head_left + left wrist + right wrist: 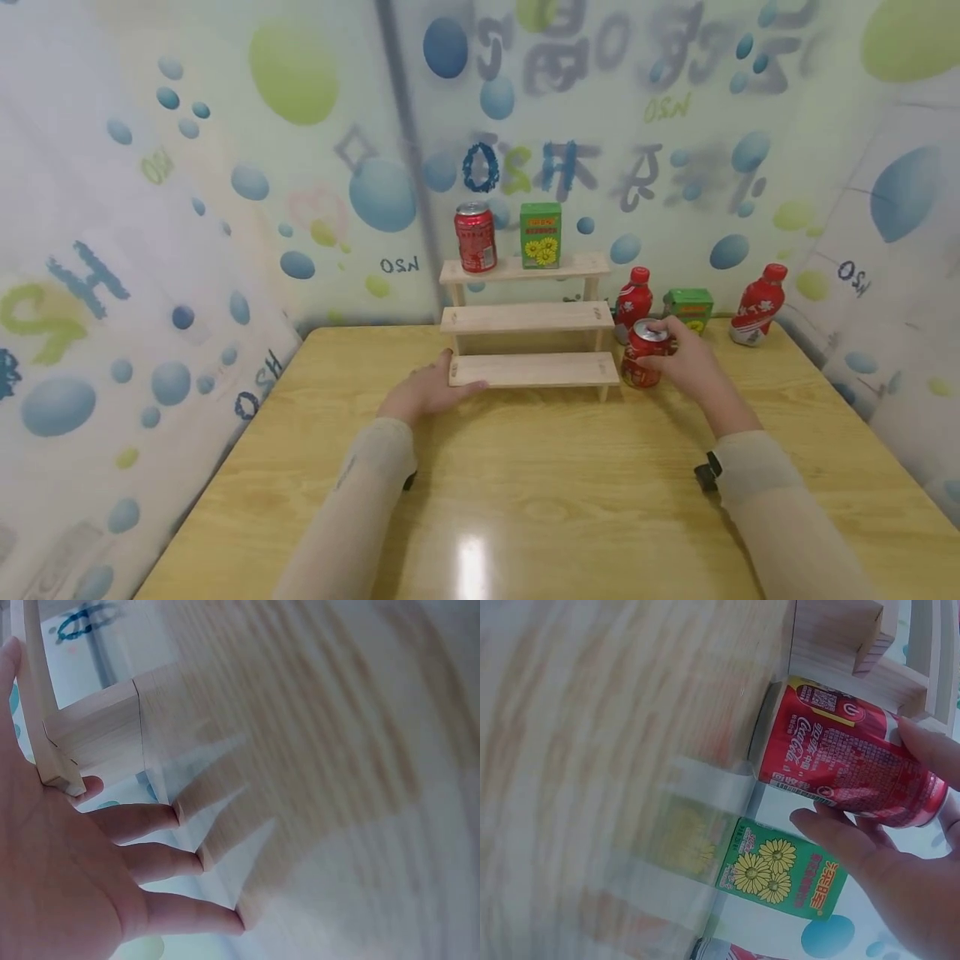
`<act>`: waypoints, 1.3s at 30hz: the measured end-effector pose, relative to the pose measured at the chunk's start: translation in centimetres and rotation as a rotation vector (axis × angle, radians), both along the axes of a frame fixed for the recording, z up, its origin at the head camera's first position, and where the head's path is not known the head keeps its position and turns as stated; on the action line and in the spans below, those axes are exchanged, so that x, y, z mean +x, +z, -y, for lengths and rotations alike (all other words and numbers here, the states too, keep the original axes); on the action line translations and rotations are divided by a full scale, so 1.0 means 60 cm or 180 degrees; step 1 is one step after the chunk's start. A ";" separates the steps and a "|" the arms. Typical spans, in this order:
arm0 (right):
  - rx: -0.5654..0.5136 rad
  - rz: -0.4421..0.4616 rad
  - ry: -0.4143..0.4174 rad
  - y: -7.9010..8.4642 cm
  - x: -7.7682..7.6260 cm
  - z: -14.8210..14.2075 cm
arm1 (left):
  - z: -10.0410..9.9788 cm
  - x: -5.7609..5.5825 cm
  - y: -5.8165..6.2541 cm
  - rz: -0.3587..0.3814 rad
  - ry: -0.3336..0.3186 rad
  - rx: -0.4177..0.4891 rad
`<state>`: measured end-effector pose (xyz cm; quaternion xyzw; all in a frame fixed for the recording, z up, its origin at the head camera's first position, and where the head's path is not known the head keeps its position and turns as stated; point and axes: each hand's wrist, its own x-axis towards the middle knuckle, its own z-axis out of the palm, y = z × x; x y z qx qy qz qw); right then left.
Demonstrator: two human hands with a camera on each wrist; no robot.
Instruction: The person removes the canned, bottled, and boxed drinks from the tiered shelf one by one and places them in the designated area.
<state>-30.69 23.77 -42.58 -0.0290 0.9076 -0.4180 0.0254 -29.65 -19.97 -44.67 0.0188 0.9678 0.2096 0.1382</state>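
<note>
A three-step wooden display shelf stands on the table. At the left end of its lowest step, my left hand grips the board, thumb along the front edge and the index finger behind. In the left wrist view its other fingers reach down to the tabletop. Just right of the shelf, my right hand holds a red Coca-Cola can round its upper part. In the right wrist view the can is upright beside the shelf, its base close to the table.
Another red can and a green drink carton with yellow flowers stand on the top step. Behind the held can are a red bottle and a second green carton. Another red bottle stands farther right. Patterned walls enclose the table.
</note>
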 end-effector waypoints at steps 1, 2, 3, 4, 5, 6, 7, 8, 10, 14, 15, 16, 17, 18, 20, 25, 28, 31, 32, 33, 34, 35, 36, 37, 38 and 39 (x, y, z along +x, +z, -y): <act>0.0021 -0.0015 0.0014 0.000 -0.001 0.001 | 0.001 0.000 -0.002 0.0010 0.0011 -0.0005; 0.0037 -0.0028 0.0030 -0.001 -0.002 0.002 | 0.002 0.001 -0.003 0.0014 0.0021 0.0000; 0.0056 -0.0044 0.0045 -0.001 -0.003 0.003 | 0.003 0.001 -0.005 0.0011 0.0028 0.0019; 0.0083 -0.0066 0.0068 -0.001 -0.004 0.003 | 0.004 0.001 -0.006 0.0002 0.0034 0.0026; 0.0121 -0.0095 0.0086 -0.002 -0.004 0.003 | 0.004 0.000 -0.007 -0.0013 0.0037 0.0039; 0.0169 -0.0115 0.0105 -0.002 -0.005 0.001 | 0.003 0.000 -0.008 -0.0019 0.0044 0.0047; 0.0214 -0.0123 0.0128 -0.001 -0.005 0.000 | 0.003 -0.001 -0.009 -0.0026 0.0047 0.0044; 0.0257 -0.0134 0.0157 0.000 -0.005 -0.002 | 0.003 -0.002 -0.010 -0.0031 0.0049 0.0043; 0.0358 -0.0155 0.0213 0.001 -0.006 -0.007 | 0.003 -0.002 -0.012 -0.0027 0.0055 0.0015; 0.0478 -0.0155 0.0292 0.006 -0.006 -0.012 | 0.005 -0.001 -0.015 -0.0021 0.0076 -0.0003; 0.0500 -0.0145 0.0303 0.007 -0.006 -0.012 | 0.005 -0.001 -0.015 -0.0021 0.0078 0.0001; 0.0515 -0.0138 0.0314 0.009 -0.006 -0.013 | 0.005 -0.001 -0.015 -0.0021 0.0078 0.0001; 0.0522 -0.0122 0.0324 0.010 -0.006 -0.013 | 0.006 -0.001 -0.015 -0.0024 0.0075 0.0006; 0.0539 -0.0109 0.0332 0.011 -0.007 -0.015 | 0.005 0.000 -0.014 -0.0029 0.0072 0.0007; 0.0557 -0.0085 0.0348 0.011 -0.007 -0.018 | 0.004 0.000 -0.013 -0.0036 0.0061 0.0008; 0.0552 -0.0041 0.0384 0.010 -0.008 -0.030 | 0.001 -0.002 -0.009 -0.0039 0.0050 0.0000; 0.0504 -0.0010 0.0390 0.009 -0.009 -0.034 | 0.001 -0.002 -0.006 -0.0046 0.0048 0.0003; 0.0486 -0.0057 0.0464 0.014 -0.010 -0.031 | 0.000 0.001 -0.004 -0.0027 0.0049 0.0003; 0.0487 -0.0108 0.0499 0.020 -0.011 -0.029 | 0.000 0.001 -0.004 -0.0023 0.0048 -0.0001; 0.0516 -0.0149 0.0523 0.030 -0.012 -0.027 | 0.000 0.003 -0.004 -0.0013 0.0050 -0.0003; 0.0548 -0.0186 0.0543 0.043 -0.013 -0.025 | -0.001 0.003 -0.003 -0.0007 0.0052 -0.0003; 0.0582 -0.0233 0.0563 0.057 -0.015 -0.022 | -0.001 0.004 -0.003 -0.0006 0.0059 0.0001; 0.0626 -0.0283 0.0579 0.074 -0.017 -0.019 | -0.001 0.005 -0.002 -0.0012 0.0062 0.0003; 0.0668 -0.0326 0.0582 0.093 -0.020 -0.015 | -0.002 0.006 -0.002 -0.0020 0.0063 0.0005; 0.0712 -0.0365 0.0580 0.112 -0.023 -0.011 | -0.002 0.006 -0.002 -0.0027 0.0066 0.0010; 0.0771 -0.0400 0.0583 0.131 -0.027 -0.005 | -0.001 0.006 -0.001 -0.0028 0.0067 0.0014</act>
